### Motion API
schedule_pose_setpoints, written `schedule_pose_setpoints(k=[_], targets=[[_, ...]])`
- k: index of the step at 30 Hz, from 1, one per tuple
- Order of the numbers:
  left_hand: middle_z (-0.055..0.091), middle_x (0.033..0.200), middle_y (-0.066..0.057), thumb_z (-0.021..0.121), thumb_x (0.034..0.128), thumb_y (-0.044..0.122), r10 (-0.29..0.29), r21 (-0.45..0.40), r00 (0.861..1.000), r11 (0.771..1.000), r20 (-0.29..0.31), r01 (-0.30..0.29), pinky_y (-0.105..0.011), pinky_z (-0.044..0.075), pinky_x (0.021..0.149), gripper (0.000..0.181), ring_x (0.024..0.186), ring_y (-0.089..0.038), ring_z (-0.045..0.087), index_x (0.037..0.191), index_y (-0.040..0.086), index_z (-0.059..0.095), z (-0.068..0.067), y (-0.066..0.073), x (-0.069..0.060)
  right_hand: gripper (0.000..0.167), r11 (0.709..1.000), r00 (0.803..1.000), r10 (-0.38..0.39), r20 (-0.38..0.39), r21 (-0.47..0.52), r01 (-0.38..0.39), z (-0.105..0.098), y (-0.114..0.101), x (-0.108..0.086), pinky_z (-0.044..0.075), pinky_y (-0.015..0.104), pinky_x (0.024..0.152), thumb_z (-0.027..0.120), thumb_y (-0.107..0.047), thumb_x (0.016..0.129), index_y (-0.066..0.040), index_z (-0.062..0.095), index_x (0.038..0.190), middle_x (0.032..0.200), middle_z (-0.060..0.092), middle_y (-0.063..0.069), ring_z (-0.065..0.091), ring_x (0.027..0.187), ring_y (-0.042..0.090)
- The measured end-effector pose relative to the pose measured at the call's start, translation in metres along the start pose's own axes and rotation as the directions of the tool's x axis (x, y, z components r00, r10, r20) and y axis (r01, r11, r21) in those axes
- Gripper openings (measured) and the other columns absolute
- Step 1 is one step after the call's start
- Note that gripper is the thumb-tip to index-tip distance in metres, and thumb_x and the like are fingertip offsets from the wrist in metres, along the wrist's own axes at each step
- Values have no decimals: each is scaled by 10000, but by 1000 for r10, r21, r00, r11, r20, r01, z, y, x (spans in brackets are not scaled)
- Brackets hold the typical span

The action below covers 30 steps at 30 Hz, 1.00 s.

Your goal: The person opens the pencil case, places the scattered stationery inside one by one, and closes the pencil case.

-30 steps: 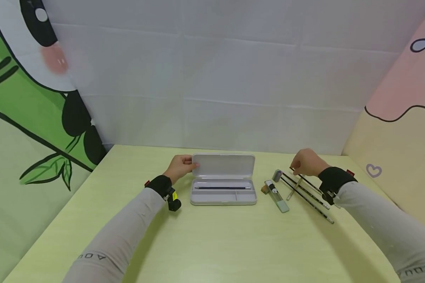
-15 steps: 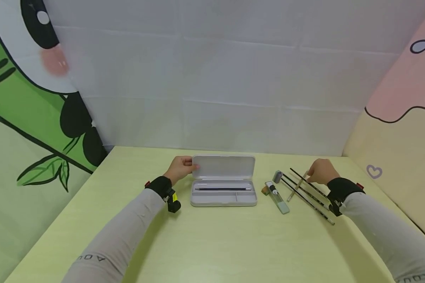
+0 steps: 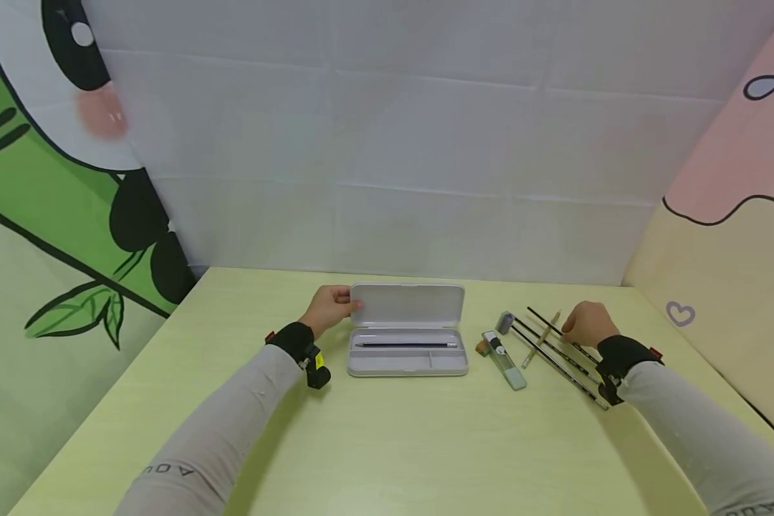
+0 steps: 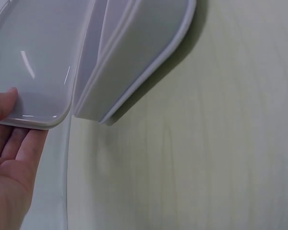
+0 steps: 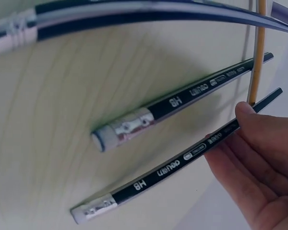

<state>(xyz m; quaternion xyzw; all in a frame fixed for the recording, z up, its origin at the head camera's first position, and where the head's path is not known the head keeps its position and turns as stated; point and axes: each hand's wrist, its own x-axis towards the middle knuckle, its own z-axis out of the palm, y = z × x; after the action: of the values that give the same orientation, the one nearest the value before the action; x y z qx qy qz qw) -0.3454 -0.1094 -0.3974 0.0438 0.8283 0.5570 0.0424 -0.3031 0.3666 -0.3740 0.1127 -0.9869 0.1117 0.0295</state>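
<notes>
My left hand point(image 3: 325, 309) holds the left edge of the raised lid point(image 3: 406, 304) of a white pencil case, thumb inside and fingers behind it. In the case's base point(image 3: 387, 372) lies one dark pencil point(image 3: 405, 345). On the right, my right hand point(image 3: 588, 324) pinches a black HB pencil point(image 5: 168, 167) between thumb and fingers, nearer its far end. Beside it, another black HB pencil point(image 5: 197, 96) and a third dark pencil point(image 5: 134, 14) lie across a wood-coloured pencil point(image 5: 259, 52). The pinched pencil's middle is partly hidden by my hand in the head view.
Left of the pencils lies a slim pale-green and clear pack point(image 3: 506, 362). A small brown block point(image 3: 482, 347) touches its side, and a grey block point(image 3: 505, 322) sits at the pencils' far ends. A white sheet point(image 3: 426, 143) hangs behind the table point(image 3: 374, 444).
My right hand has moved right and nearer along the pencils, from the dark pencil's far end to farther down it. My left hand stays on the lid.
</notes>
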Motion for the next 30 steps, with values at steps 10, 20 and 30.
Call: schedule_pose_setpoints(k=[10,20,30], targets=[[652,1234,-215,652,909,120,8,10,1000,1000,-1,-8,-323,561,887,397,1142,-313,641,1276,-20,597,0,1,1,108,1000,1000,-14,-24,17,14,4,4,1,552,423,638,741,-25,768,61,750,832,785,720,204,641,689,322],[651,1236,-215,651,909,120,11,10,1000,1000,0,-11,-328,560,893,394,1145,-316,638,1274,-20,598,-1,2,-2,88,999,999,-40,-35,-6,40,-1,4,1,547,442,648,737,-10,761,59,748,815,793,713,214,637,702,344],[652,1232,-218,649,910,110,19,3,1000,1000,0,-19,-324,563,882,387,1139,-316,642,1271,-21,600,-2,0,-4,76,996,994,-87,-64,-8,87,-23,-7,13,551,449,652,706,14,776,69,745,812,780,713,215,640,677,321]])
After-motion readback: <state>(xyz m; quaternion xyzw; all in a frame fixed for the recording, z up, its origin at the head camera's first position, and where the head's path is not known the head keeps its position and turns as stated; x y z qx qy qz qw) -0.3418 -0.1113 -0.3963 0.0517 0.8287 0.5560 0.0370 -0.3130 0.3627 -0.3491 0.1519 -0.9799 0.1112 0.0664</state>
